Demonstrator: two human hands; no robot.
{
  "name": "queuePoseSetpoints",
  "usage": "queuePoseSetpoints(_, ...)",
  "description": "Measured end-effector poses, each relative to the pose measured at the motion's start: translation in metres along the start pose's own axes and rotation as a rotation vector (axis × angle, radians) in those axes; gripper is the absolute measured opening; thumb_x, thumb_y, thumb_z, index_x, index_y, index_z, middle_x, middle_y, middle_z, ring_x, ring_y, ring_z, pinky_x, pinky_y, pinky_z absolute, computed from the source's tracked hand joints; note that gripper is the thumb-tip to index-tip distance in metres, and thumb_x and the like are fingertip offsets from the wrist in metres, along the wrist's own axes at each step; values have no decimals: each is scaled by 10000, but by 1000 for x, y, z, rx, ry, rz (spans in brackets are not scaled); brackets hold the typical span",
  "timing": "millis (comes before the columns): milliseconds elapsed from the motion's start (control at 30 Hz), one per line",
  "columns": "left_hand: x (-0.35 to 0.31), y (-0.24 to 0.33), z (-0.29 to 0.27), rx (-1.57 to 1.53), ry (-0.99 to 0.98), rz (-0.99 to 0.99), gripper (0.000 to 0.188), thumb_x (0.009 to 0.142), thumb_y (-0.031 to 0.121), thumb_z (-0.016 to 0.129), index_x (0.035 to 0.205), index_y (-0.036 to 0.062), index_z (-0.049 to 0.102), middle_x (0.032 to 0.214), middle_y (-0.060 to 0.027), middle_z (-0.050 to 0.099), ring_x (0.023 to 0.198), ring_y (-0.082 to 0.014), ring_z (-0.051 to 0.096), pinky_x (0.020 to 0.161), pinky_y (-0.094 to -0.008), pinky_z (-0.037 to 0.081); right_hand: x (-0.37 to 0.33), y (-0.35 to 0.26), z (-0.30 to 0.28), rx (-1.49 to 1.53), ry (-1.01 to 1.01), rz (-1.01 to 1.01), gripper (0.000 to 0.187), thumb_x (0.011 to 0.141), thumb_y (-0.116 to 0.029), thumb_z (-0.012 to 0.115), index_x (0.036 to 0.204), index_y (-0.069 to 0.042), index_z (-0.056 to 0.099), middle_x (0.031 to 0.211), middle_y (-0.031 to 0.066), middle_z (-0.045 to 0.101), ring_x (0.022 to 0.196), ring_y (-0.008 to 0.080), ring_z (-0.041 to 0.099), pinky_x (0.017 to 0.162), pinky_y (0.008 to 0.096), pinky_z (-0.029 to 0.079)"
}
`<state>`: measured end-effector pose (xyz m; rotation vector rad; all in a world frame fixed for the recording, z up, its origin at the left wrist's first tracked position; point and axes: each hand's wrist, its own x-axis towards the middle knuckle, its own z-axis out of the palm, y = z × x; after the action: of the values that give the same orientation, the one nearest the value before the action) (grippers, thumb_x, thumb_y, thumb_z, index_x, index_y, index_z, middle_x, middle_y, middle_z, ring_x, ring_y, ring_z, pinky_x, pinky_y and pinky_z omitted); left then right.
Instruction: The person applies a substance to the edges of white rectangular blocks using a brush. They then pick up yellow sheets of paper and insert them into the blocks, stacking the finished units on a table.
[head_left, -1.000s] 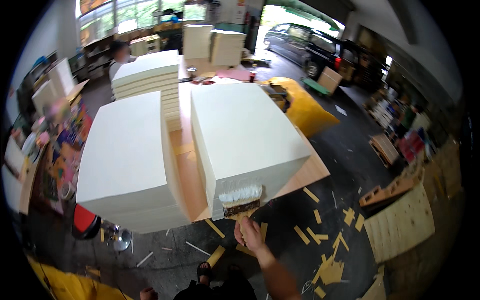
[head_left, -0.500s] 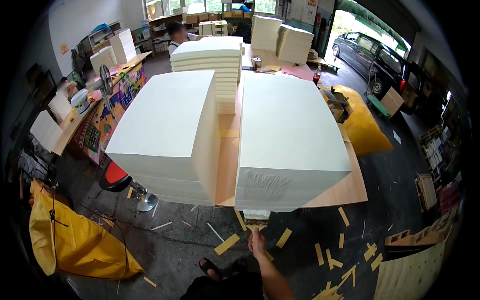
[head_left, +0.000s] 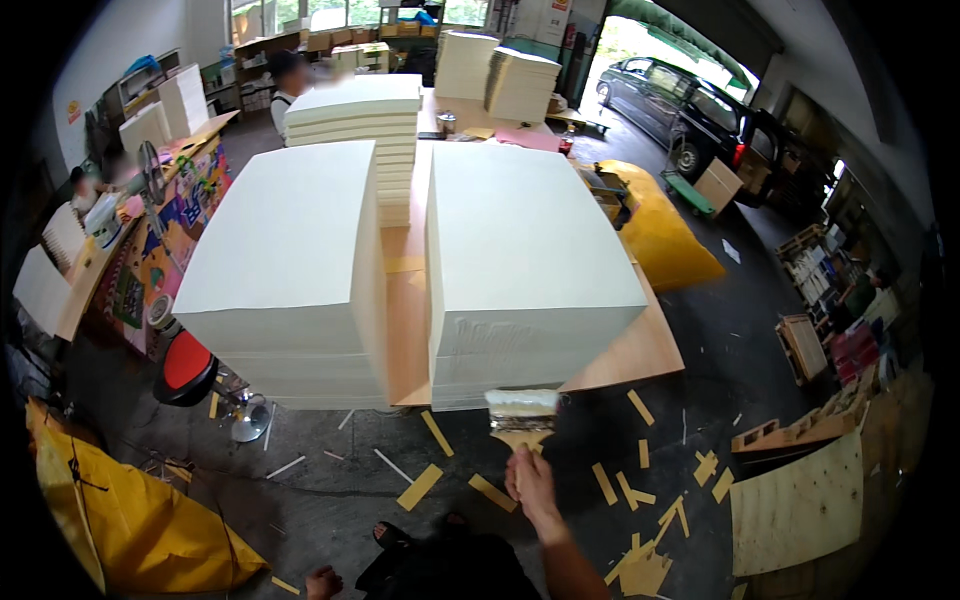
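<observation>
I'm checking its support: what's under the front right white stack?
Wooden tabletop shows on both sides of the front right white stack; whatever lies directly beneath is covered, so I can't tell.

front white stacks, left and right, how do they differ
The right stack has streaky smears on its near face; the left stack shows none there. The brush overlaps the right stack's lower edge in view; no tool is by the left stack. Both are white, blocky and broad-topped, standing on the wooden table.
</observation>
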<state>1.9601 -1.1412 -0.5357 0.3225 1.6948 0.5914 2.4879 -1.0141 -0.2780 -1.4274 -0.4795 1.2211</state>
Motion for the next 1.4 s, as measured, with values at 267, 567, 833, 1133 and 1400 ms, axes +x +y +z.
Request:
queuePoseSetpoints(267, 12, 9, 0, 793, -274, 583, 161, 859, 175, 615, 756, 82, 533, 723, -167, 586, 583, -269, 484, 515, -423, 407, -54, -105, -29, -242, 210, -538, 334, 1061, -262, 410, 1144, 12, 583, 758, 18, 553, 656, 53, 463, 604, 214, 376)
queuePoseSetpoints(567, 61, 51, -32, 348, -304, 231, 376, 1003, 235, 457, 1268, -16, 549, 792, -122, 593, 712, -252, 622, 561, -408, 499, 31, -110, -8, -459, 300, -766, 225, 991, -172, 573, 1113, 4, 500, 866, 140, 619, 736, 290, 620, 635, 370, 489)
queuePoseSetpoints(833, -8, 19, -9, 53, 2, 74, 234, 882, 99, 648, 1076, -14, 583, 750, -118, 613, 647, -281, 637, 552, -430, 519, 111, 68, -37, -716, 393, -610, 309, 986, -297, 587, 991, -15, 462, 897, 267, 614, 827, 507, 592, 651, 512, 472)
queuePoseSetpoints(1133, -72, -19, -2, 729, -48, 444, 160, 808, 220, 680, 803, 68, 629, 724, -169, 593, 650, -344, 589, 601, -451, 450, 70, 143, -66, -644, 254, -246, 354, 985, -345, 587, 997, -3, 497, 813, 191, 622, 653, 335, 635, 540, 441, 476)
queuePoseSetpoints(1400, 20, 39, 33, 216, -224, 38, 215, 883, 121, 649, 1039, -18, 601, 737, -137, 603, 666, -290, 612, 600, -428, 503, 54, 20, -28, -82, 71, -42, 192, 978, -151, 604, 981, -21, 462, 762, 41, 540, 580, 105, 513, 482, 286, 397)
